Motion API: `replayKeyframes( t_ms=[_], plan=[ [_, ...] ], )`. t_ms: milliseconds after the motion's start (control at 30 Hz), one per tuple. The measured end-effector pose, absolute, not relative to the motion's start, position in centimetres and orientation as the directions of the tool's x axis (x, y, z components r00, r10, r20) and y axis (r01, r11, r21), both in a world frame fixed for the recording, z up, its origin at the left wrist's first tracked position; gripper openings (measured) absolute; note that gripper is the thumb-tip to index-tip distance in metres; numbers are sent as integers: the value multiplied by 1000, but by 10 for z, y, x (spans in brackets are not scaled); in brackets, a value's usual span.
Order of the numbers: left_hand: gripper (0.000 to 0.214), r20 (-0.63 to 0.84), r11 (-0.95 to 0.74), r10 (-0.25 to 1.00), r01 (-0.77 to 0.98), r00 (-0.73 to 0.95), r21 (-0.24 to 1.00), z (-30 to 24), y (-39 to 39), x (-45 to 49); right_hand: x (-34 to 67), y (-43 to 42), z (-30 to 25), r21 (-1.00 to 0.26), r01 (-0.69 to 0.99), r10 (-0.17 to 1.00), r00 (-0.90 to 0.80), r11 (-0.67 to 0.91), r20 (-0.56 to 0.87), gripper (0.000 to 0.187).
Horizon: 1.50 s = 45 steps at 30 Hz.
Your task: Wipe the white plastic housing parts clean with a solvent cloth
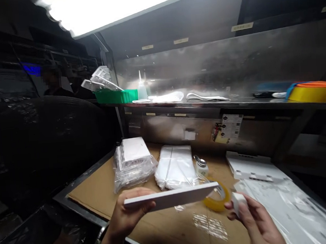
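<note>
My left hand [127,213] grips one end of a flat white box [171,196], held level above the cardboard-covered bench [100,187]. A beaded bracelet sits on that wrist. My right hand [253,214] pinches a small white block [237,200] near the box's right end. Just behind the box lies a roll of yellow tape [218,200].
On the bench lie a bagged stack of white boxes [132,160], a pile of clear bags [174,166], a small bottle [202,166] and white trays [254,167] under plastic film. The shelf holds a green bin [116,96], a glue bottle [141,90] and yellow tape rolls [313,91]. A person sits far left.
</note>
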State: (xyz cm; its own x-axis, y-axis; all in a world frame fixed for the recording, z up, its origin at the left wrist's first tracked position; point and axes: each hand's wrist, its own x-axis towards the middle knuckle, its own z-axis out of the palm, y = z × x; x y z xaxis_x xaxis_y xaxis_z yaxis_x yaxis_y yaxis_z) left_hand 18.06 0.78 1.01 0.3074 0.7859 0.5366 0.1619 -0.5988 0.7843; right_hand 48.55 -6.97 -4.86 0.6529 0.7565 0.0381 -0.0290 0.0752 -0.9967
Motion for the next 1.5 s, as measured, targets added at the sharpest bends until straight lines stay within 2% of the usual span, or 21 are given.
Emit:
replayKeyframes(
  t_ms=[100, 233, 433, 667, 800, 967, 1167, 1267, 1333, 1500],
  plan=[
    [6, 597, -665, 731, 152, 329, 731, 12, 11, 177, 482, -69, -43, -975, -98, 798, 594, 199, 103, 62],
    [12, 636, -713, 680, 125, 366, 690, 13, 11, 175, 479, -68, -31, -911, -228, 834, 520, 344, 185, 38],
    [14, 630, -700, 686, 90, 364, 709, 9, 9, 179, 467, -66, -23, -880, -319, 856, 490, 351, 164, 30],
    [23, 681, -782, 593, 105, 430, 615, 8, 16, 182, 467, -67, -23, -876, -279, 801, 572, 393, 177, 28],
    [23, 685, -786, 586, 98, 433, 610, 8, 17, 185, 463, -70, -18, -864, -222, 750, 619, 451, 233, 24],
    [20, 657, -750, 635, 120, 406, 650, 8, 15, 187, 458, -72, -15, -840, -159, 681, 671, 519, 294, 21],
    [18, 626, -703, 688, 123, 368, 701, 7, 17, 187, 463, -72, -16, -835, -145, 633, 722, 531, 277, 20],
    [21, 636, -725, 660, 119, 399, 678, 5, 19, 192, 461, -74, -16, -850, -106, 670, 669, 516, 323, 21],
    [22, 629, -727, 656, 122, 417, 676, 3, 20, 196, 455, -75, -15, -870, -101, 736, 585, 482, 340, 22],
    [18, 587, -717, 639, 108, 497, 689, 3, 21, 203, 429, -71, -8, -939, -182, 924, 306, 292, 228, 29]
  ],
)
